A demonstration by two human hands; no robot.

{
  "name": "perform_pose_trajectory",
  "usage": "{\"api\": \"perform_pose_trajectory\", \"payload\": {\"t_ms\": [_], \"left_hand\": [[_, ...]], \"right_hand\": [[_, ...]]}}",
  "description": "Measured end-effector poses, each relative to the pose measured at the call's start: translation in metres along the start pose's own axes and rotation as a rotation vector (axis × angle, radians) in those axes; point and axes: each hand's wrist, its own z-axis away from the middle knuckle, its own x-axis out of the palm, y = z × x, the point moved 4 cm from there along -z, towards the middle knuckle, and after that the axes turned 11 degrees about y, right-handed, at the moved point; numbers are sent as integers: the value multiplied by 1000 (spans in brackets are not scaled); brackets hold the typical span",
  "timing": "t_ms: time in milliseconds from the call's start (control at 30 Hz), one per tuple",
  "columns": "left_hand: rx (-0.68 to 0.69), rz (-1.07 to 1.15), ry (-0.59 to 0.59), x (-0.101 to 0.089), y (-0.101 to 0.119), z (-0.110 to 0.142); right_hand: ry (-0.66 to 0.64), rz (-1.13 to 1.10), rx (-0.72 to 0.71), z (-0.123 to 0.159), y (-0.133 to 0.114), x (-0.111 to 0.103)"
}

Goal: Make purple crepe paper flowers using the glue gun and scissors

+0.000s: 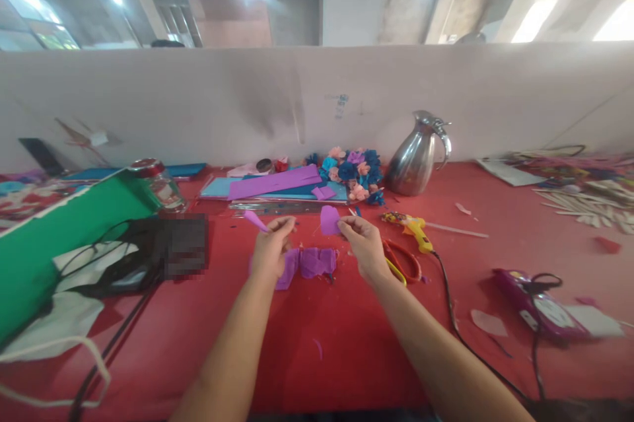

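Pinched in my right hand (pixel 364 240) is a small purple paper piece with a rounded top edge (pixel 329 220), raised above the table. My left hand (pixel 272 247) is closed, and a narrow purple paper strip (pixel 254 220) sticks out past its far side. Below and between the hands, folded purple crepe paper pieces (pixel 317 263) lie on the red table (pixel 307 343); my left hand partly covers one of them. Close to my right wrist are scissors with red and yellow handles (pixel 403 260). Beyond the hands sits a bunch of blue, pink and purple paper flowers (pixel 354 171).
A yellow glue gun (pixel 419 234) with a trailing cord lies to the right, before a steel jug (pixel 413 158). Purple sheets (pixel 277 181) top a paper stack. At left stand a glass jar (pixel 161 185) and a green box (pixel 64 244). A purple device (pixel 542 306) lies far right.
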Motion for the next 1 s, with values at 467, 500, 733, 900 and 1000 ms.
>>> {"api": "perform_pose_trajectory", "payload": {"t_ms": [467,500,733,900,1000], "left_hand": [[-70,-96,-218,26,-17,33],[-79,-92,-206,25,-17,32],[-117,-42,-216,24,-15,29],[-128,-24,-216,23,-14,27],[-146,-16,-219,23,-14,26]], "right_hand": [[-72,305,-541,33,-19,16],[-57,288,-512,32,-19,15],[-78,-66,155,13,-2,8],[-192,-260,443,11,6,11],[-182,-285,431,11,5,11]]}}
